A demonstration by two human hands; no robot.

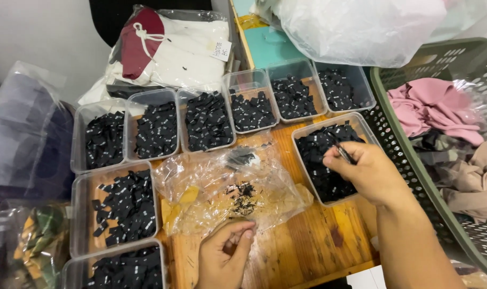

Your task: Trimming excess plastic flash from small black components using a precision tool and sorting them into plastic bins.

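My right hand (367, 172) hovers over a clear plastic tub (307, 131) full of small black fabric labels and pinches one label (344, 153) between thumb and fingers. My left hand (224, 256) rests on the wooden table (307, 249) with its fingers curled against the near edge of a crumpled clear plastic bag (230, 184). The bag lies in the middle of the table and holds a small scatter of black labels (243, 199).
Several more clear tubs of black labels ring the bag: a row at the back (208, 120) and a column at the left (123, 206). A green mesh basket (414, 160) with bagged clothes stands at the right. Bagged garments (171, 48) lie behind.
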